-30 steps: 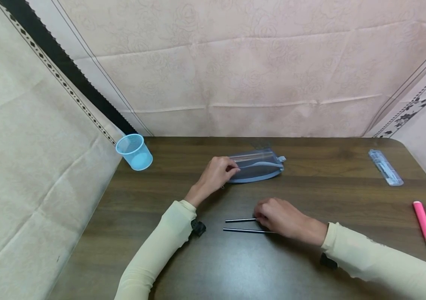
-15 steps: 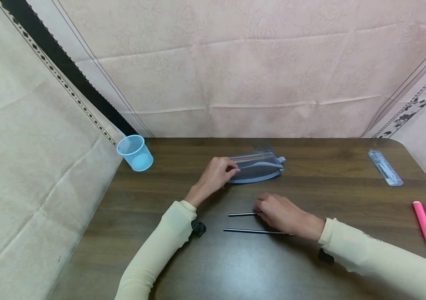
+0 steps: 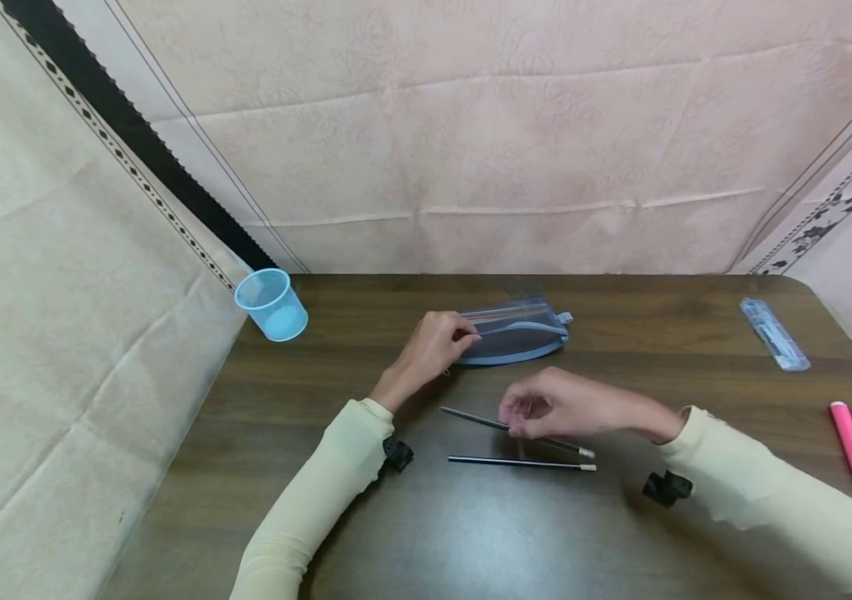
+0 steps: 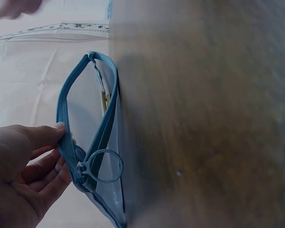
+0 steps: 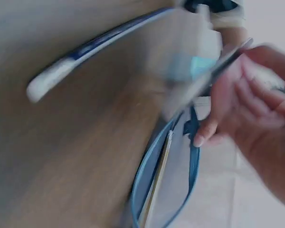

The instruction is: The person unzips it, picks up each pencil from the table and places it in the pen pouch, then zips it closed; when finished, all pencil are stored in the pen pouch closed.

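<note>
the pouch (image 3: 525, 343) is pinched by the left hand (image 3: 426, 350), likely to spread its mouth; a pencil (image 3: 474, 418) is pinched mid-length by the right hand (image 3: 559, 404).

No readable text (or numbers) anywhere

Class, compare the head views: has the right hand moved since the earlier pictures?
Yes: the right hand has shifted away from the lower pencil, toward the pouch.
</note>
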A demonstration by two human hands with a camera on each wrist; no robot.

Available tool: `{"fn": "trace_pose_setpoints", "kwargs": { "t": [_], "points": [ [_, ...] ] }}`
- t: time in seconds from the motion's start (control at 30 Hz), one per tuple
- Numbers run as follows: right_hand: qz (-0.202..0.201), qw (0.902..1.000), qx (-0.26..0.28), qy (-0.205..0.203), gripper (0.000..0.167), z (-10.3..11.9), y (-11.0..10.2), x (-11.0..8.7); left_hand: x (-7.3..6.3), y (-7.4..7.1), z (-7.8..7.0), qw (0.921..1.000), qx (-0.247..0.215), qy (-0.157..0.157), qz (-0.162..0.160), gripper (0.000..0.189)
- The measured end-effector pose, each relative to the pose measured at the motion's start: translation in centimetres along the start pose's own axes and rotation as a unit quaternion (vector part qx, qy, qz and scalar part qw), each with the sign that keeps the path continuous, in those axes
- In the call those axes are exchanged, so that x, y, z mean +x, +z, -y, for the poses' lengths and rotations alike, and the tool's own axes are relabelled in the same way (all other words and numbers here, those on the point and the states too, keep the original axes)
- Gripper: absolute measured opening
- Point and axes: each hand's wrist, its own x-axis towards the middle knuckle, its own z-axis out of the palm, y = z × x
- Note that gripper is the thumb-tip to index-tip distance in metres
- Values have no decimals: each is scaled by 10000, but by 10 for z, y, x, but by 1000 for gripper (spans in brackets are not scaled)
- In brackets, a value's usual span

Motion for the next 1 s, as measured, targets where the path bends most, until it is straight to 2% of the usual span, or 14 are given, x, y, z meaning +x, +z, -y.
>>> {"fn": "trace_pose_setpoints", "kwargs": {
  "t": [0.1, 0.13, 0.2, 0.23, 0.37, 0.4, 0.47, 0.57, 0.7, 0.77, 0.83, 0.93, 1.0],
  "points": [
    [240, 9916, 1269, -101, 24, 0, -7, -3, 1, -1, 0, 10000, 45, 10, -11, 14],
    [276, 9861, 1637, -102, 26, -1, -8, -3, 1, -1, 0, 10000, 50, 9, -4, 14],
    [347, 9683, 2475, -35, 25, -5, -8, -3, 2, -1, 0, 10000, 61, -10, 6, 14],
    [394, 9553, 2929, 30, 23, -8, -7, -3, 2, -1, 0, 10000, 53, -14, 7, 14],
    [731, 8815, 4645, 420, 23, -20, -2, -1, 3, -1, -1, 10000, 32, 36, -18, 13],
    [771, 8662, 4906, 551, 24, -24, -1, 0, 4, -1, -1, 10000, 36, 63, -36, 13],
    [733, 8455, 5223, 829, 25, -30, 1, 1, 4, -1, -1, 9999, 57, 109, -61, 13],
    [243, 8207, 5535, 1396, 26, -39, 2, 5, 4, -1, -1, 9999, 92, 112, -69, 13],
    [-857, 7706, 5996, 1980, 26, -50, -2, 10, 3, -1, -2, 9999, 133, 46, -13, 14],
    [-1390, 7496, 6135, 2059, 26, -55, -6, 14, 3, -1, -2, 9999, 159, 17, 10, 14],
    [-1864, 7347, 6194, 2046, 25, -58, -9, 18, 3, -1, -2, 9999, 167, -2, 21, 14],
    [-2367, 7114, 6309, 1994, 23, -61, -12, 25, 3, 0, -2, 9998, 171, -22, 45, 14],
    [-2635, 6915, 6433, 1966, 21, -62, -14, 29, 2, 1, -3, 9998, 160, -18, 70, 15]
  ]
}}
